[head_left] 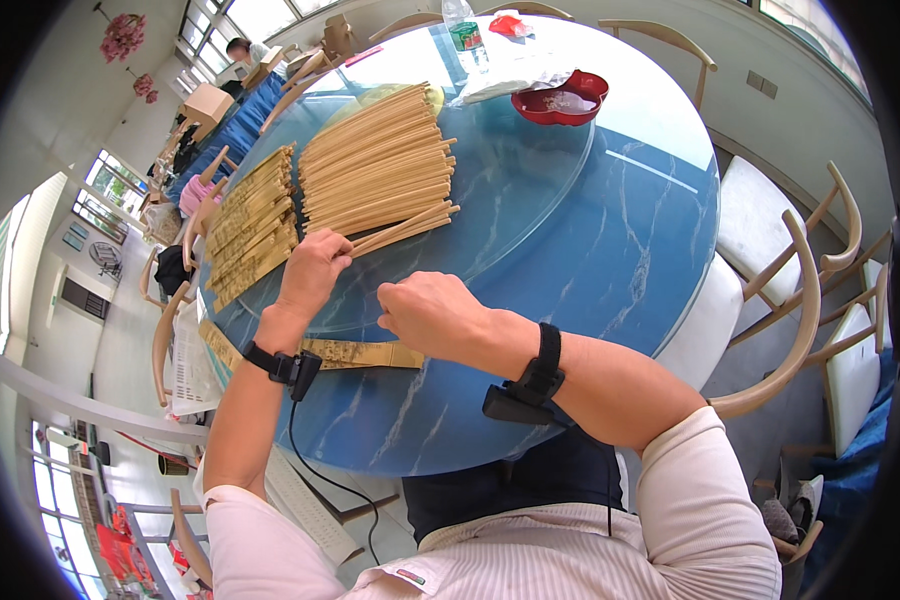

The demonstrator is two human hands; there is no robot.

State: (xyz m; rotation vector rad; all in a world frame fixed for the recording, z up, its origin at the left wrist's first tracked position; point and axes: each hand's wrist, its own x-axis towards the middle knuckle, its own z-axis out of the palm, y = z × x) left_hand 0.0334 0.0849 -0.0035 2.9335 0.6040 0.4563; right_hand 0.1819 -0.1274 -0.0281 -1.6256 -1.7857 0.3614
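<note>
Far left of the frame there's a row of wooden chairs (175,330) tucked along the edge of the round blue marble-look table (610,250). Just right of them sits a stack of printed paper sleeves (253,225), then a big heap of bare wooden chopsticks (380,160) — too many to count. The left hand (313,268) is at the heap's lower edge, fingertips pinched on the near ends of what looks like one pair poking out toward the middle. Under the left wrist lies one loose sleeve (365,354). The right hand (432,314) hovers just beside it, fingers curled in; can't tell if it's holding anything. Upper right — one red bowl (560,100), a plastic bag (515,75) and one bottle (463,30).
</note>
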